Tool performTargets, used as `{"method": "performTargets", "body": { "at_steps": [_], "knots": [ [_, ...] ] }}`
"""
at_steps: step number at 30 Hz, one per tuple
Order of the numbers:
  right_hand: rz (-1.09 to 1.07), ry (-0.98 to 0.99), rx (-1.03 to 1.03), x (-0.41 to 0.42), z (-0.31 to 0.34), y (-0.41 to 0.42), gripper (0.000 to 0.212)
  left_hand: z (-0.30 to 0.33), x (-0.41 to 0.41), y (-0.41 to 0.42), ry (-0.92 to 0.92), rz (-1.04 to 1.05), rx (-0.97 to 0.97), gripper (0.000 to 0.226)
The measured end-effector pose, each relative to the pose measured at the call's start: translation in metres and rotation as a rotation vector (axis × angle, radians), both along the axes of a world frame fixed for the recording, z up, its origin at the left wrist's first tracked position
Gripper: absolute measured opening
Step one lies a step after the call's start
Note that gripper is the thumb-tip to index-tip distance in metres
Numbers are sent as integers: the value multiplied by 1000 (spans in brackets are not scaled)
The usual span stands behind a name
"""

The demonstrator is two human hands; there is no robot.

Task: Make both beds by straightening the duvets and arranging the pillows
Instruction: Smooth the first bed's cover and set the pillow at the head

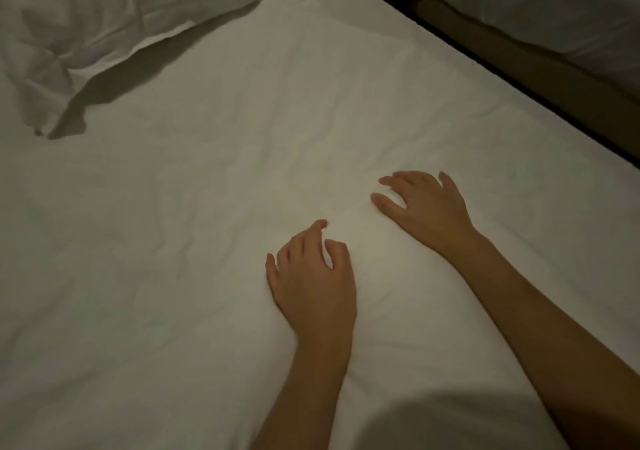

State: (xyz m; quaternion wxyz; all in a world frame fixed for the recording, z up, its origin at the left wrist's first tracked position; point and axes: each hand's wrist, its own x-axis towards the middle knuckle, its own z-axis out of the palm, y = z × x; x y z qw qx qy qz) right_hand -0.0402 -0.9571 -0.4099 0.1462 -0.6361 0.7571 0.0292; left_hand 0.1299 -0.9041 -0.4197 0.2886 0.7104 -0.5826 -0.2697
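Both hands lay palm-down on the white duvet (207, 207), which covered the near bed. The left hand (313, 283) had its fingers loosely bent and slightly apart; the right hand (424, 207) had fingers spread flat. A rumpled pillow (86, 24) sat at the upper left. The second bed (554, 10) stood across a dark gap.

Both bare forearms reach forward; left hand (313, 281) palm down (fingers loosely bent), right hand (427, 207) spread flat.

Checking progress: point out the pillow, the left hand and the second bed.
pillow (104, 10), head view, its creased middle.
left hand (313, 276), head view, back of hand.
second bed (554, 3), head view, white bedding.
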Motion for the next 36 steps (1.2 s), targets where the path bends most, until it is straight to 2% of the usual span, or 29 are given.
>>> {"method": "performTargets", "body": {
  "at_steps": [4,6,9,14,17,21,26,31,36],
  "knots": [
    [-24,-17,-45,3,23,8,55,15,4,5,92,-83,-100,59],
    [-58,-32,-46,4,40,20,55,27,8,9,88,-230,-182,57],
    [-120,-84,-56,4,67,57,56,47,16,23,-17,-487,-281,52],
    [-248,-151,-76,-11,103,150,57,97,6,62,-139,-782,-164,65],
    [-312,-133,-77,-22,117,214,56,126,-15,94,-243,-904,-91,55],
    [-374,-75,-90,-28,129,292,57,155,-46,150,-349,-1032,-122,48],
    [-408,-88,-142,-15,142,375,59,162,-41,227,-418,-1038,-159,68],
    [-316,-109,-240,35,138,443,73,153,12,284,-390,-981,-178,53],
    [-312,-53,-391,80,102,495,69,117,56,351,-386,-920,-296,49]
  ]
}}
